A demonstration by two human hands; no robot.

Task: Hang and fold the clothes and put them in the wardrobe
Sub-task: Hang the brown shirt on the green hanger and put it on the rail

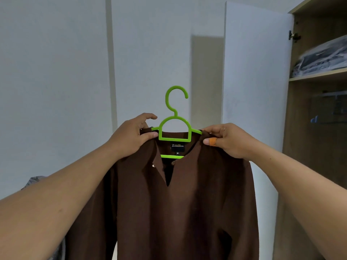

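Up close, brown shirt [184,203] on green hanger [175,126], both hands' fingers [150,135] pinching shoulders, label [177,146] "INDONESIA", "M"

Plain white wall [56,72] filled 9 to 12 o'clock, with a grey vertical strip [110,62] running down it near 11. Beige recessed panel [206,81] sat near 1 o'clock. White door [255,72] stood open at 2, hinged to a wood-toned cabinet [309,137] at 3. Its shelf [319,75] carried plastic-wrapped dark bundles [323,59]; a metal rail [334,93] ran below it. Light was soft, even. Grey fabric heap [35,182] at 8 o'clock.
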